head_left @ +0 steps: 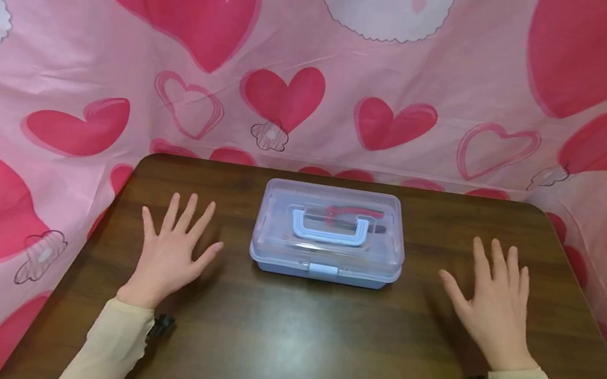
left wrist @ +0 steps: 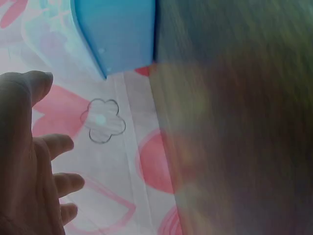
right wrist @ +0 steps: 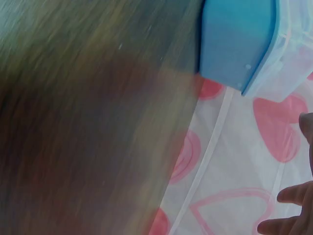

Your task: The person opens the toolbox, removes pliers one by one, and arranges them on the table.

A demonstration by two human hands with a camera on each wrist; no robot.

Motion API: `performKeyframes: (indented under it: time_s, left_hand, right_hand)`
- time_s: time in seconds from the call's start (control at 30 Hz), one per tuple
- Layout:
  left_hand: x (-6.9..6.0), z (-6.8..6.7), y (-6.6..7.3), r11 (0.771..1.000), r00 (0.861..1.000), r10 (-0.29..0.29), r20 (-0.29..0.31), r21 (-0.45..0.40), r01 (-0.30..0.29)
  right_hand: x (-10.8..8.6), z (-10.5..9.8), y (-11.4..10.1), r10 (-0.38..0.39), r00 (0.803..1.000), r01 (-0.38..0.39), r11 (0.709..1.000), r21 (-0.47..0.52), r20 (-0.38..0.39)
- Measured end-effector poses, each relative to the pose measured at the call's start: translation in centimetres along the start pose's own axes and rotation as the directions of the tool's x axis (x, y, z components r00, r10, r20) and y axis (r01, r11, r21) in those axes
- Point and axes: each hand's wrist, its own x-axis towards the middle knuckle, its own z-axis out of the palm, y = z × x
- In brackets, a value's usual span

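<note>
A: Where's the container?
B: A lidded box (head_left: 291, 259) sits just above the middle of the head frame, on the far part of the brown bench (head_left: 280, 355).

A: Can you see inside?
B: Partly. The lid (head_left: 275, 228) is see-through and down on the pale blue base (head_left: 283, 269). A red item (head_left: 357, 212) shows beneath it, right of the box's centre, with a dark piece (head_left: 374, 228) just below that in the frame. Both are too blurred to name for certain.

A: And its fittings?
B: A light blue carrying handle (head_left: 327, 236) lies across the lid; a matching latch (head_left: 323, 271) sits midway along the near edge.

A: The hands?
B: The left hand (head_left: 167, 257) is left of centre, the right hand (head_left: 496, 308) right of centre, each well apart from the box. Both have fingers straight and spread wide, palms down, and bare. Whether they touch the bench, I can't tell.

A: Behind all that?
B: Pink heart-patterned cloth (head_left: 106, 63) fills the top.
</note>
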Motion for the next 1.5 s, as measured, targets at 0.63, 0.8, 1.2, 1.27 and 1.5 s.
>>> performKeyframes:
  time_s: [0.63, 0.8, 1.2, 1.27, 1.5]
  left_hand:
    - [1.9, 1.2, 3.7, 0.863, 0.987, -0.135, -0.084, -0.499, 0.075]
    - [2.8, 1.5, 4.4, 0.749, 0.984, -0.177, -0.012, -0.65, 0.127]
    - [4.3, 2.0, 6.3, 0.558, 0.963, -0.197, 0.184, -0.786, 0.265]
    - [4.4, 2.0, 6.4, 0.54, 0.959, -0.197, 0.204, -0.794, 0.279]
    - [4.8, 2.1, 6.8, 0.518, 0.956, -0.186, 0.227, -0.804, 0.292]
  right_hand:
    - [-0.8, 0.4, -5.5, -0.074, 0.98, 0.112, 0.972, 0.208, -0.182]
    - [-1.0, 0.9, -7.1, -0.114, 0.978, 0.153, 0.961, 0.229, -0.175]
    - [-1.8, 3.3, -9.9, -0.159, 0.987, 0.147, 0.917, 0.371, 0.002]
    - [-2.0, 3.5, -10.3, -0.162, 0.987, 0.14, 0.892, 0.43, 0.014]
    - [-2.1, 5.0, -11.3, -0.138, 0.984, 0.057, 0.84, 0.54, 0.109]
